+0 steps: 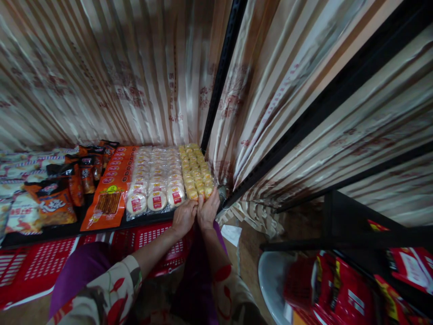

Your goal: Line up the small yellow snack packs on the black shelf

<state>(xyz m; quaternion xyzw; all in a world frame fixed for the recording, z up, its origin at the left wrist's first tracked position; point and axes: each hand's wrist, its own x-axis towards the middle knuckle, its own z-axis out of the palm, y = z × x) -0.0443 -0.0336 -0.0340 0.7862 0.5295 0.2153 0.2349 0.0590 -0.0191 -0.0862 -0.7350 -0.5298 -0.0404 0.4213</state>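
Note:
Rows of small yellow-wrapped snack packs lie at the right end of a black shelf. My right hand grips the front right corner of these packs, thumb in front and fingers along the side. Against it, my left hand has its fingers closed on the front edge of the same packs; its fingertips are partly hidden. Just left of the hands are clear-wrapped rows of round white cakes with red labels. Beside those lie flat orange snack packets.
Orange-and-black snack bags and white bags fill the shelf's left part. Red baskets sit beneath. A black post and patterned curtains stand behind. At lower right are a pale basin and red packages.

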